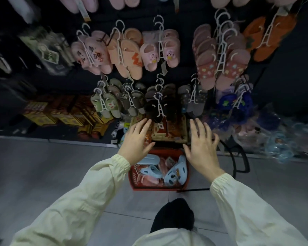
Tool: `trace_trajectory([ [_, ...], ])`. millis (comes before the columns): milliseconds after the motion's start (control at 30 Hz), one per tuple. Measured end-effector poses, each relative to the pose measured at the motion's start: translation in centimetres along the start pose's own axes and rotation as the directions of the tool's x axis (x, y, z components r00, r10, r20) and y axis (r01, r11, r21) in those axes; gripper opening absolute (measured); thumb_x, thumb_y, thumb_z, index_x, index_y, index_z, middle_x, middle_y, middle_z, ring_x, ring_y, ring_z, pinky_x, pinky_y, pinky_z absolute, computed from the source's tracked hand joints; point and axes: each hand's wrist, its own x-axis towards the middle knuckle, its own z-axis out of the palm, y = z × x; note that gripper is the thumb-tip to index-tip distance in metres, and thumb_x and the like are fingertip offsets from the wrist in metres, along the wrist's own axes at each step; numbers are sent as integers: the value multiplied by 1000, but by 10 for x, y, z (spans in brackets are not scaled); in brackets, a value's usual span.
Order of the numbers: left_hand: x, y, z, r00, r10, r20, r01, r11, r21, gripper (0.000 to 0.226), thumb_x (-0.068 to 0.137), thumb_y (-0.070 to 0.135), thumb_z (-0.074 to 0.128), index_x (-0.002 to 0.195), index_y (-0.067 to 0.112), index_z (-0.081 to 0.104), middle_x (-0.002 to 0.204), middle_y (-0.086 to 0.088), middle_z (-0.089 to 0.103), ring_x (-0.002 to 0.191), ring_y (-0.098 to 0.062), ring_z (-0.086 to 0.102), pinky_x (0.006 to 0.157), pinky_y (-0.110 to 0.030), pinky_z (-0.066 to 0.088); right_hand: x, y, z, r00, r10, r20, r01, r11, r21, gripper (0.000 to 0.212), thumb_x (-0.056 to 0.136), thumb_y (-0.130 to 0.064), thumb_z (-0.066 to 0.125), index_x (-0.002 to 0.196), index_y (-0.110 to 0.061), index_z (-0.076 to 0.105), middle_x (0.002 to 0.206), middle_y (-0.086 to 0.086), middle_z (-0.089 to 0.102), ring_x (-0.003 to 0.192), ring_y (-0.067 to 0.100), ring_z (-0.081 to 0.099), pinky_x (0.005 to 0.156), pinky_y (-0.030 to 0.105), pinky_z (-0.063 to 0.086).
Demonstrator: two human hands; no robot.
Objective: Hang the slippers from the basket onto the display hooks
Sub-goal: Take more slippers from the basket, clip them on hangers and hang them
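Slippers (174, 172) are lying in the basket (155, 187) below the fingers (196, 128). Left hand (137, 141) and right hand (201, 148) are hovering spread, holding nothing. Hung pairs (160, 50) are dangling beyond the fingertips; the basketful is judged remaining.

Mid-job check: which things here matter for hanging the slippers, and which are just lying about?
Job: red basket, blue slippers inside it, hung slippers on the display, left hand, right hand.
Lying about: yellow boxes, plastic-wrapped goods on the floor.

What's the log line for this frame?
left hand: open, empty | right hand: open, empty | basket: slippers inside
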Motion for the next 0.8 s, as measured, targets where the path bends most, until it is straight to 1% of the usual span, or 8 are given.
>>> trace_trajectory([
  [133,-8,-24,-2,998,-55,-10,55,998,-11,78,95,46,59,157,21,20,160,-3,26,143,-29,28,111,-50,37,-4,-11,6,1000,-26,3,26,1000,-7,88,86,-35,69,156,-15,20,160,8,26,145,34,27,108,60,31],
  [267,-2,-47,5,994,-104,18,105,993,-60,77,96,44,58,158,20,19,160,-6,26,144,-31,26,113,-50,34,9,-14,16,999,-10,30,10,1000,0,87,86,-35,69,156,-16,21,159,7,28,144,32,27,108,60,31],
  [333,2,-58,14,990,-135,41,139,985,-102,77,95,42,60,157,18,21,160,-8,26,145,-32,26,114,-50,32,15,-14,28,998,6,70,-6,1000,4,86,84,-34,71,154,-15,25,158,8,30,143,33,29,105,61,32],
  [433,5,-75,30,979,-184,87,197,966,-170,78,94,41,61,157,18,20,159,-8,27,143,-34,30,114,-51,32,26,-14,47,989,-13,146,15,1000,-12,85,84,-32,73,154,-14,28,156,9,33,143,31,30,103,60,32],
  [533,14,-98,44,959,-246,141,273,933,-234,77,95,39,59,157,17,20,159,-9,27,142,-35,29,113,-52,32,47,-22,69,967,-38,253,45,999,-20,81,88,-29,68,155,-15,26,159,7,28,145,29,24,109,62,26],
  [600,21,-114,53,945,-281,169,317,916,-247,75,94,39,59,156,17,23,159,-9,28,141,-35,32,110,-54,36,57,-27,84,942,-33,333,47,998,-35,80,90,-31,66,156,-16,24,161,7,25,147,29,22,112,61,23],
  [700,33,-142,70,920,-314,234,369,894,-252,72,96,38,59,156,18,24,160,-7,28,139,-34,33,108,-51,38,70,-35,108,909,-14,417,45,997,-64,80,89,-32,66,155,-17,24,160,7,27,147,28,23,109,61,28],
  [800,46,-165,92,900,-314,303,398,875,-277,71,97,36,57,156,19,21,160,-6,26,139,-34,33,108,-49,37,79,-41,124,900,15,436,23,996,-83,78,88,-31,67,154,-16,28,158,8,32,146,28,28,107,58,32],
])
